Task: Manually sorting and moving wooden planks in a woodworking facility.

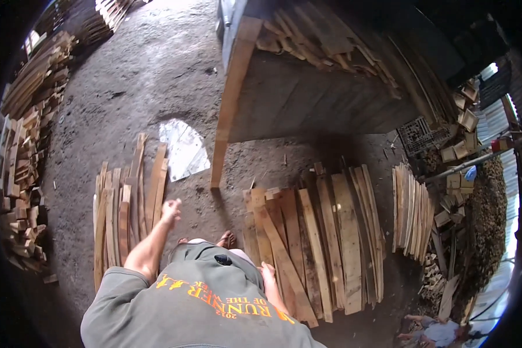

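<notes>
My left hand [170, 211] is held out over the floor, just right of a stack of long wooden planks [111, 223]. Its fingers look loosely spread, and nothing shows in them. My right hand [267, 272] hangs low beside my body, next to the left edge of a wider stack of planks [325, 243]. How its fingers lie is hard to make out, and whether they touch a board I cannot tell. One plank [284, 261] lies slantwise across that wider stack.
A wooden table [233, 104] with loose boards on top stands ahead. A pale sheet [184, 149] lies on the dirt floor. Timber piles [26, 174] line the left side. Thin slats [412, 214] and a black crate [417, 136] are at right. Another person [438, 332] is at lower right.
</notes>
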Tool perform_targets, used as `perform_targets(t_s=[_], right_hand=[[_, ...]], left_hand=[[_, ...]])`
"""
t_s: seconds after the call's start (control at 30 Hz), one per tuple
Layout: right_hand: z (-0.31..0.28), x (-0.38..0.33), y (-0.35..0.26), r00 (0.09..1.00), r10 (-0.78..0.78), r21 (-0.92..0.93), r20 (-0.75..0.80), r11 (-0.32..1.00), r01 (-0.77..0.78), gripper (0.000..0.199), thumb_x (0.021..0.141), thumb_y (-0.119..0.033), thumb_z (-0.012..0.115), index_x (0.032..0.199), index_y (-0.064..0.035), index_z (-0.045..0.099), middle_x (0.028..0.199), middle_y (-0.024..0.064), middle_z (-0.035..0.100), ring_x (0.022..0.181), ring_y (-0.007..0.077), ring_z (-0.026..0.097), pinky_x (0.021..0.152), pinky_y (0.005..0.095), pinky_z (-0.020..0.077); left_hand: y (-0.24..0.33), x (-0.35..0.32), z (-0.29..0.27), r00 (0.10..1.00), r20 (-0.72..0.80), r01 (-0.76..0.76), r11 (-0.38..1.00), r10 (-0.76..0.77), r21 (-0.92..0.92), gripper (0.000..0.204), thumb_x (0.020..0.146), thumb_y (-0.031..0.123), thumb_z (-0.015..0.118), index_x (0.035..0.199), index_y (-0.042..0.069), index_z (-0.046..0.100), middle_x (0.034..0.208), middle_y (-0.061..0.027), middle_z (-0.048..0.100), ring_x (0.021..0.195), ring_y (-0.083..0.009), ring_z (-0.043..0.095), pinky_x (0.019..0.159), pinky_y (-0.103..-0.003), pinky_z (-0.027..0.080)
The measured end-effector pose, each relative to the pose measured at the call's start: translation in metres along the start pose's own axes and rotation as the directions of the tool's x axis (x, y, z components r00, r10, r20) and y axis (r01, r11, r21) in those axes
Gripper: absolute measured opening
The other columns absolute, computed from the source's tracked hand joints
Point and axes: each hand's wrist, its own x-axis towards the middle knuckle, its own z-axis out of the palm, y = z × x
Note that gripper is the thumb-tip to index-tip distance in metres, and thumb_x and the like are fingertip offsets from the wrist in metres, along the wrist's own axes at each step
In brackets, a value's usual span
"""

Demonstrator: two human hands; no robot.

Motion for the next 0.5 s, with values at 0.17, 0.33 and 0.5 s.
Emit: perform_targets(t_s=[0.17, 0.33, 0.5], right_hand=[[-0.026, 0.008, -0.073, 0.995, -0.037, 0.226, 0.097, 0.974, 0.014, 0.024, 0.095, -0.027, 0.056, 0.113, -0.0128, 0.049, 0.078, 0.009, 0.059, 0.065, 0.0261, 0.063, 0.053, 0.0428, 0.0533], [-0.041, -0.002, -0.149, 0.988, -0.145, 0.265, 0.047, 0.956, 0.127, 0.028, 0.093, -0.028, 0.06, 0.115, -0.0125, 0.05, 0.082, 0.0087, 0.059, 0.066, 0.0241, 0.061, 0.055, 0.04, 0.0531], [-0.029, -0.016, -0.262, 0.94, -0.34, 0.245, 0.042, 0.915, 0.32, 0.031, 0.094, -0.024, 0.06, 0.12, -0.0101, 0.051, 0.086, 0.0089, 0.061, 0.069, 0.0198, 0.062, 0.056, 0.034, 0.0543]], left_hand=[[-0.022, -0.041, 0.095, 0.968, 0.241, -0.153, 0.918, 0.066, 0.365, 0.052, 0.082, 0.03, 0.076, 0.12, 0.0, 0.058, 0.106, -0.0126, 0.066, 0.081, -0.0177, 0.062, 0.066, -0.032, 0.053], [0.044, -0.028, 0.114, 0.95, 0.18, -0.302, 0.901, 0.256, 0.312, 0.047, 0.084, 0.025, 0.074, 0.118, -0.003, 0.058, 0.106, -0.0136, 0.066, 0.092, -0.0183, 0.063, 0.078, -0.031, 0.052], [0.187, -0.018, 0.159, 0.854, 0.057, -0.519, 0.84, 0.517, 0.155, 0.057, 0.085, 0.029, 0.072, 0.129, 0.0, 0.05, 0.112, -0.0158, 0.062, 0.096, -0.0202, 0.06, 0.083, -0.032, 0.051]])
